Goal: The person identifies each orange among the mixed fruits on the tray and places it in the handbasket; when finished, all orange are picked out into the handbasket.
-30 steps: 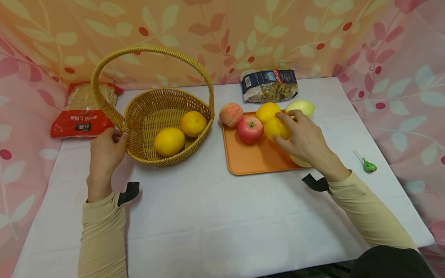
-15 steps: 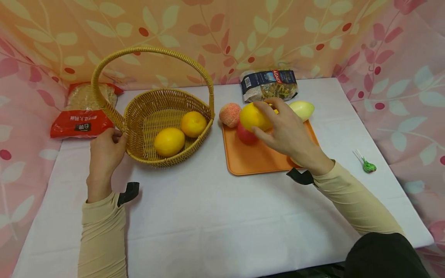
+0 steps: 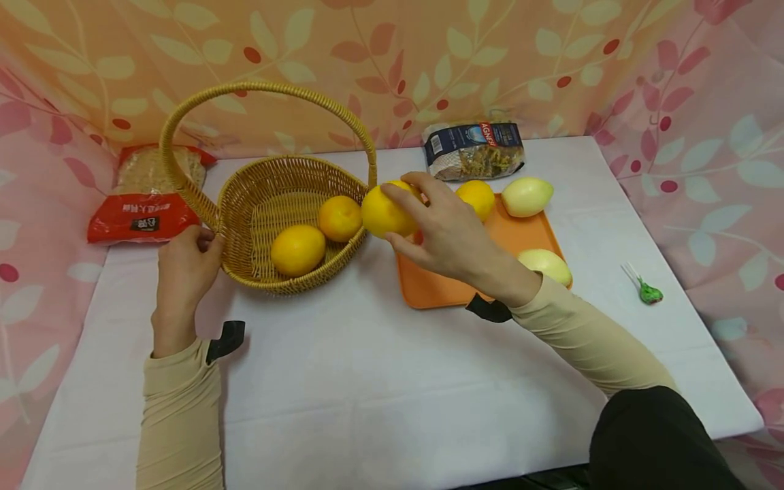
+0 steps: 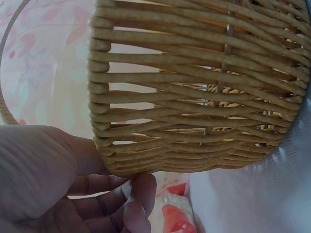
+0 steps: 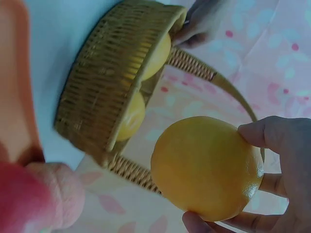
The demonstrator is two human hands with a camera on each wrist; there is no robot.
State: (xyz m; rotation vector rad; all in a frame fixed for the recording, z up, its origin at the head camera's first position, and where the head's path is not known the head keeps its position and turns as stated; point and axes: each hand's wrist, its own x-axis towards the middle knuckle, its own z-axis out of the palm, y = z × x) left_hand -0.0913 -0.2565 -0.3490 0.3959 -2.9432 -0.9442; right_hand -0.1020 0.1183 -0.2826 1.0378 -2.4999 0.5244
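Observation:
In the head view my left hand (image 3: 186, 275) pinches the left rim of a wicker basket (image 3: 257, 204) with a tall arched handle. The left wrist view shows its thumb and fingers at the woven rim (image 4: 121, 167). Two yellow fruits lie inside, a lemon-like one (image 3: 298, 250) and a rounder one (image 3: 339, 218). My right hand (image 3: 450, 235) grips a round yellow citrus fruit (image 5: 206, 167), held in the air just right of the basket rim. A red apple (image 5: 24, 199) and a rough pink peach (image 5: 65, 194) are mostly hidden behind this hand in the head view.
An orange tray (image 3: 429, 292) bears another yellow fruit (image 3: 476, 199) and two pale green fruits, one at the back corner (image 3: 528, 197) and one in front (image 3: 544, 264). Behind stand a pasta bag (image 3: 474, 151) and a red bag (image 3: 147, 204). A small green item (image 3: 649, 292) lies right.
My right hand has taken the yellow citrus fruit from the tray, lifted it and carried it left to beside the basket. My left hand has stayed on the basket rim.

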